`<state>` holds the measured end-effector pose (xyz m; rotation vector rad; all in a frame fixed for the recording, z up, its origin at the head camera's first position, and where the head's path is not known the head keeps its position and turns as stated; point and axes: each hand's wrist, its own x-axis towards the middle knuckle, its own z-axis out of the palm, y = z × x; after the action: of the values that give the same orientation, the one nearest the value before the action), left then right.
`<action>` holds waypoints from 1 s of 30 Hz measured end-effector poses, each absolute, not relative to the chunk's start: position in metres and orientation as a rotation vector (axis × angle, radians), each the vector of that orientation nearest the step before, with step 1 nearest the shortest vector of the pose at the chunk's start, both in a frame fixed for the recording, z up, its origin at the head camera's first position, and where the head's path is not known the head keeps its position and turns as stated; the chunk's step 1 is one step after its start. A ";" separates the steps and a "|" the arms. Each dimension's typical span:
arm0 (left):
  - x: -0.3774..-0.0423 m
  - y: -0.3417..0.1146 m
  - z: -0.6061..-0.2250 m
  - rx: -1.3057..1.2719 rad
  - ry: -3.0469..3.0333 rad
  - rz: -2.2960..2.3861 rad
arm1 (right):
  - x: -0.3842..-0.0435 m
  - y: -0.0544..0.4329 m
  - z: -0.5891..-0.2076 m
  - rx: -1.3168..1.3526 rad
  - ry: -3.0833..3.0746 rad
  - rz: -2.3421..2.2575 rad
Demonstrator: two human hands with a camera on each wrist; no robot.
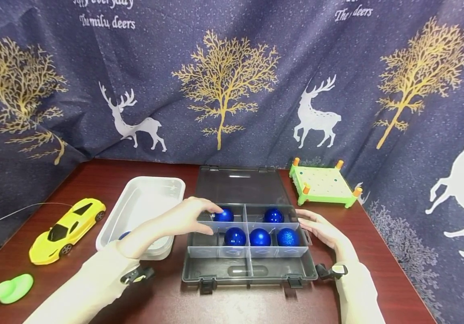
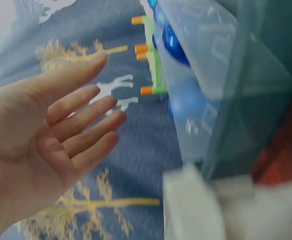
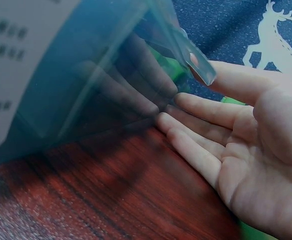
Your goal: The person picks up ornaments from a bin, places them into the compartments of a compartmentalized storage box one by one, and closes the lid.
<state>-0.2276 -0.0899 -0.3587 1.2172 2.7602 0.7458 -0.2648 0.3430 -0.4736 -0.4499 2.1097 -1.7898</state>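
A dark grey divided case (image 1: 278,272) lies with its lid (image 1: 240,189) folded back. Glossy blue balls sit in it: one ball (image 1: 225,215) back left, another ball (image 1: 274,216) back right, and a row of three in the middle, including the glittery ball (image 1: 287,237). Over the case's left part hovers my left hand (image 1: 193,216), thumb spread from the fingers and palm bare, its fingertips near the back-left ball. My right hand (image 1: 317,225) rests against the case's right side, fingers extended at the wall and thumb by the side tab (image 3: 203,65).
A white tub (image 1: 151,182) stands left of the case, a blue ball (image 1: 124,235) in it partly hidden by my left arm. Further left are a yellow toy car (image 1: 68,229) and a green duck (image 1: 13,288). A green pegged toy stand (image 1: 323,182) sits back right, before the cloth backdrop.
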 end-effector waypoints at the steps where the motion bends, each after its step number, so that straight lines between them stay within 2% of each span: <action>1: -0.229 -0.096 -0.359 1.223 2.769 0.746 | -0.264 0.343 -0.473 -0.456 2.115 -1.790; 17: -0.220 -0.201 -0.357 0.967 2.763 1.038 | -0.260 0.342 -0.468 -0.420 2.145 -1.764; 25: -0.216 -0.233 -0.362 0.785 2.701 0.871 | -0.260 0.342 -0.470 -0.401 2.134 -1.769; 30: -0.211 -0.249 -0.368 0.769 2.679 0.742 | -0.262 0.342 -0.471 -0.407 2.118 -1.773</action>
<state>-0.2115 -0.2491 -0.3680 0.7689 2.6794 0.7425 -0.2619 0.3422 -0.4713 -0.4075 2.1182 -1.7730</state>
